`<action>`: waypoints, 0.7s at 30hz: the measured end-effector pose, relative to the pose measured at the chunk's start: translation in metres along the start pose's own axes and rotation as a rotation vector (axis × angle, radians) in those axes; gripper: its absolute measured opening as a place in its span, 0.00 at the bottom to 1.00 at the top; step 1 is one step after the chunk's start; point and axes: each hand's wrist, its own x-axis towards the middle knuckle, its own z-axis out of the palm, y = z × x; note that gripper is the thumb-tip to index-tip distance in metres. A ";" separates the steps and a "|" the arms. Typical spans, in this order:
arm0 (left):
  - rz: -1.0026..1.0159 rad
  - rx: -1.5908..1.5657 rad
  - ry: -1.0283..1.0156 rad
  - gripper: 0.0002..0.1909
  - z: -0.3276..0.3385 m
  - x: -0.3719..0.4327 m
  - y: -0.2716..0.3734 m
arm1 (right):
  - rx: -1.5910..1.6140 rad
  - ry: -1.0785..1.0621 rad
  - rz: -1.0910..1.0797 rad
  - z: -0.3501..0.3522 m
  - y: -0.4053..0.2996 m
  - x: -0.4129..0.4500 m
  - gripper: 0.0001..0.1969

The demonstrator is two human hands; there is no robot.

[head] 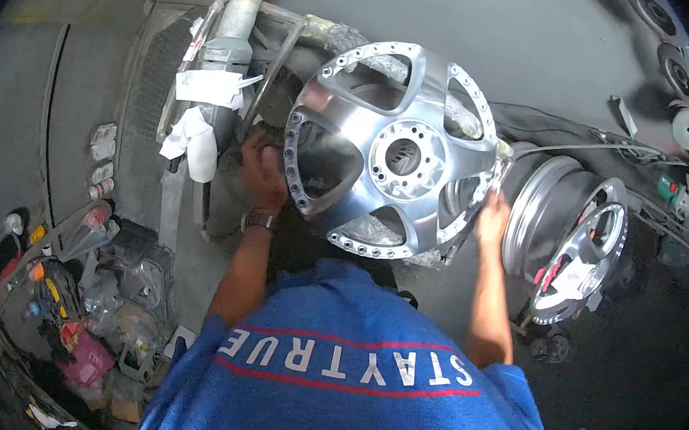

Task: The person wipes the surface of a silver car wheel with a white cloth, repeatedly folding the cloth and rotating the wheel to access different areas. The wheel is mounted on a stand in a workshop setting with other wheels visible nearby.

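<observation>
A polished five-spoke alloy wheel center [345, 123] is in front of me, its face turned up toward the camera. Small bolt holes line its outer edge, and the hub is open in the middle. My right hand [492, 218] grips the wheel center by its right edge, with the fingertips partly hidden. At the opposite edge is my left hand [265, 171], a watch on its wrist and its fingers bent. Whether that hand grips the metal or only rests beside it is unclear. Beneath the wheel center, a grimy, wrapped frame [339, 35] shows through the openings.
An angle grinder or polisher [236, 50], partly wrapped in white paper, stands upright at left. To the right are a wheel barrel [540, 205] and another spoked wheel center [593, 269]. Bags and tools [92, 307] clutter the lower left. Cables [607, 146] run along the wall.
</observation>
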 end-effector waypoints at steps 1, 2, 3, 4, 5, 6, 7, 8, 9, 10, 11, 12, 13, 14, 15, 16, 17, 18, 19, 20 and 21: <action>-0.007 -0.008 0.008 0.26 0.000 0.000 0.004 | -0.034 0.046 0.041 0.003 -0.014 -0.019 0.23; -0.012 -0.017 0.007 0.27 -0.001 0.000 0.010 | -0.040 0.046 0.095 0.004 -0.021 -0.019 0.23; -0.019 -0.022 0.007 0.27 -0.004 0.001 0.012 | -0.047 0.043 0.149 0.006 -0.026 -0.019 0.23; -0.018 0.006 0.000 0.27 -0.005 0.001 0.012 | -0.092 0.042 0.081 0.004 -0.042 -0.011 0.24; -0.022 0.037 -0.001 0.27 -0.007 0.001 0.011 | -0.138 0.038 0.009 0.002 -0.062 0.003 0.25; -0.028 0.061 -0.002 0.27 -0.007 0.000 0.011 | -0.216 -0.026 -0.130 0.000 -0.077 0.024 0.27; -0.042 0.106 -0.011 0.26 -0.008 0.000 0.017 | -0.202 0.001 -0.223 0.006 -0.100 0.044 0.27; -0.056 0.151 -0.022 0.25 -0.010 0.003 0.030 | -0.204 -0.027 -0.292 0.013 -0.112 0.069 0.27; -0.072 0.201 -0.025 0.25 -0.012 0.004 0.036 | -0.232 -0.099 -0.300 0.021 -0.140 0.091 0.26; -0.065 0.222 -0.033 0.24 -0.013 0.004 0.035 | -0.211 -0.107 -0.391 0.031 -0.166 0.104 0.26; -0.058 0.242 -0.046 0.23 -0.014 0.004 0.033 | -0.322 -0.194 -0.367 0.044 -0.189 0.123 0.26; -0.062 0.266 -0.047 0.22 -0.015 0.002 0.029 | -0.286 -0.262 -0.425 0.057 -0.229 0.118 0.25; -0.031 0.206 -0.024 0.22 -0.011 0.003 0.026 | -0.271 -0.288 -0.572 0.075 -0.244 0.124 0.26; -0.010 0.154 0.014 0.21 -0.008 0.001 0.020 | -0.250 -0.395 -0.681 0.088 -0.275 0.110 0.26; 0.018 0.095 0.038 0.21 -0.005 0.001 0.017 | -0.203 -0.445 -0.851 0.106 -0.285 0.104 0.25; 0.024 0.102 0.063 0.20 -0.005 -0.002 0.014 | -0.400 -0.553 -0.937 0.111 -0.315 0.081 0.24; 0.038 0.107 0.082 0.20 -0.005 -0.003 0.014 | -0.362 -0.658 -1.128 0.118 -0.327 0.070 0.24; 0.057 0.112 0.095 0.20 -0.005 -0.002 0.013 | -0.392 -0.715 -1.194 0.121 -0.334 0.068 0.24; 0.046 0.112 0.099 0.20 -0.004 -0.002 0.010 | -0.422 -0.771 -1.258 0.122 -0.340 0.066 0.24; 0.035 0.113 0.100 0.20 -0.002 -0.003 0.006 | -0.415 -0.756 -1.205 0.118 -0.339 0.070 0.24; 0.025 0.110 0.103 0.19 0.000 -0.002 0.004 | -0.412 -0.739 -1.154 0.109 -0.335 0.081 0.24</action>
